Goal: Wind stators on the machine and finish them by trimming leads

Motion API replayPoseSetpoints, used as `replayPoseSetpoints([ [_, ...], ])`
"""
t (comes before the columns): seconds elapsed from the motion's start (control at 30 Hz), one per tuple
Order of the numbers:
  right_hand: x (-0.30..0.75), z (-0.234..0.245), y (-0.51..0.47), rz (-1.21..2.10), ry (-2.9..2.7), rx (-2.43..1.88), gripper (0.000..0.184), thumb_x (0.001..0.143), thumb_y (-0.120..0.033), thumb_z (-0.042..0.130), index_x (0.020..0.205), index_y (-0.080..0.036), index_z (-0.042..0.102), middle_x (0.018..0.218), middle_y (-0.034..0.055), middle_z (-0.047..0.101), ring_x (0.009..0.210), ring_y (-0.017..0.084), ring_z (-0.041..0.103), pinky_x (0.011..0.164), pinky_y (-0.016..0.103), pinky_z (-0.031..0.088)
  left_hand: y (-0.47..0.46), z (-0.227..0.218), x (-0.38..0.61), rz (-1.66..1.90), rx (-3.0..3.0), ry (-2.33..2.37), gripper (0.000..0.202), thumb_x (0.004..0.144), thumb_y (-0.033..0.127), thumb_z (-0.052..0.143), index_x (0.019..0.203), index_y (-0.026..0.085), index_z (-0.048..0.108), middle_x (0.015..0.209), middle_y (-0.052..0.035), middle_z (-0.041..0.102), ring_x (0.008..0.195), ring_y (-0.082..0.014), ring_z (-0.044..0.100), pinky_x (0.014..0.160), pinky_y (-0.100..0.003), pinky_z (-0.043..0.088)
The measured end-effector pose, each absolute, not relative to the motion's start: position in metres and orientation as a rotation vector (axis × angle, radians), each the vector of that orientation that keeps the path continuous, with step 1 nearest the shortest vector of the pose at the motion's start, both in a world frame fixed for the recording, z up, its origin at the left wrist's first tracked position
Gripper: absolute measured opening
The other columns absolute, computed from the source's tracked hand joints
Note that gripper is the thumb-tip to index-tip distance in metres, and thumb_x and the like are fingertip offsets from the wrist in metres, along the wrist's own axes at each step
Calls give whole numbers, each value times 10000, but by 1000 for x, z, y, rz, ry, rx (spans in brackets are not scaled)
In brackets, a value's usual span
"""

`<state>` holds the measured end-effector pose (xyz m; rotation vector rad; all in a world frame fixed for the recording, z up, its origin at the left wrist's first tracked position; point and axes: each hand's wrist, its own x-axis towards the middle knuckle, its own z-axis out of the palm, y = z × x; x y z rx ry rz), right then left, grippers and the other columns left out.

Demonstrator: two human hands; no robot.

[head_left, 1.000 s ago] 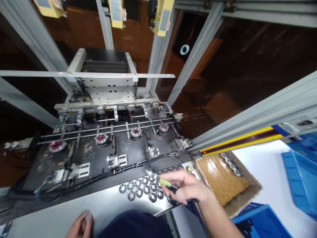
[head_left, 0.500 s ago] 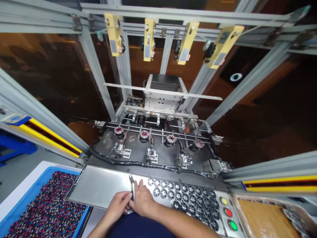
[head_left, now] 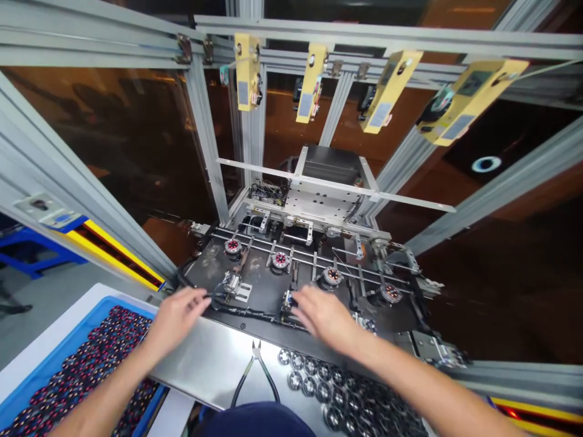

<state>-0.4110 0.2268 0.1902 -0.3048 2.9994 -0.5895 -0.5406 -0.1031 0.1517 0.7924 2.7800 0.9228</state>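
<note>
My left hand (head_left: 177,315) reaches out over the front left edge of the black machine bed (head_left: 264,285), fingers spread and holding nothing. My right hand (head_left: 321,315) stretches toward a small metal clamp (head_left: 286,299) at the bed's front, fingers apart and empty. A pair of side cutters (head_left: 254,370) lies on the steel shelf (head_left: 204,361) between my arms. Several round wound stators (head_left: 280,260) sit in fixtures along a rail on the bed. Bare silver stator cores (head_left: 319,388) lie in rows on the shelf to the right.
A blue tray (head_left: 59,370) full of red-and-black wound stators stands at the lower left. Aluminium frame posts (head_left: 204,133) and yellow hanging units (head_left: 246,70) surround the machine opening. A yellow-black strip (head_left: 122,255) runs along the left frame.
Both hands have left the cutters, which now lie on the shelf, and moved forward toward the machine bed. The view has tilted and shifted slightly left.
</note>
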Motion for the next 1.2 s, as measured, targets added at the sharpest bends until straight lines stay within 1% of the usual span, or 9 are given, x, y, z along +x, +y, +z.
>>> replayPoseSetpoints([
  [0.07,-450,188,254,-579,3065,-351,334,947,-281,494,1229,-135,596,1247,212,590,1181,332,549,1000,542,463,-88,175,-591,828,934,2849,404,907,474,511,1114,167,672,997,-103,700,949,-259,646,901,-394,492],
  [0.13,-488,175,270,-567,3099,-402,338,897,-236,590,1214,-121,597,1304,213,545,1235,330,514,1046,530,435,-63,184,-635,701,1110,2842,399,872,437,600,1164,170,653,1208,-132,646,1192,-305,546,1037,-449,413],
  [0.17,-504,166,273,-558,3107,-428,353,875,-224,628,1210,-118,597,1330,205,528,1255,326,501,1060,524,426,-49,183,-652,632,1191,2818,398,849,409,646,1167,170,647,1275,-133,614,1257,-312,500,1067,-478,386],
  [0.23,-527,148,275,-539,3112,-471,368,866,-240,662,1210,-129,592,1359,168,517,1265,311,498,1055,523,427,-26,175,-678,504,1300,2777,388,862,372,650,1194,172,617,1365,-119,554,1301,-312,468,1073,-551,367],
  [0.37,-546,124,274,-515,3118,-511,344,911,-305,629,1222,-166,581,1369,104,522,1244,288,515,1018,536,445,-6,150,-702,311,1386,2732,379,895,343,620,1238,185,583,1402,-109,519,1275,-305,495,1047,-576,396],
  [0.63,-554,106,276,-527,3079,-515,325,912,-296,628,1206,-162,595,1379,108,520,1271,291,494,1035,533,432,-10,133,-727,64,1434,2640,356,906,334,607,1230,187,583,1350,-108,554,1193,-278,558,985,-528,470],
  [0.9,-554,99,274,-511,3067,-458,337,911,-255,627,1230,-156,579,1429,113,475,1326,312,442,1047,550,420,-6,123,-749,-3,1453,2503,354,906,332,609,1223,178,584,1309,-105,579,1144,-265,589,948,-507,500],
  [1.03,-554,107,275,-526,3047,-470,342,913,-281,627,1230,-162,579,1402,109,500,1287,300,481,1034,543,433,-4,122,-756,3,1466,2429,336,910,333,603,1208,177,591,1274,-101,599,1109,-251,606,927,-488,515],
  [1.2,-561,119,277,-598,2991,-501,306,927,-317,610,1193,-166,598,1301,98,573,1167,256,572,974,491,490,-4,122,-761,36,1472,2392,336,912,334,600,1211,181,590,1288,-102,592,1115,-252,603,932,-488,512],
])
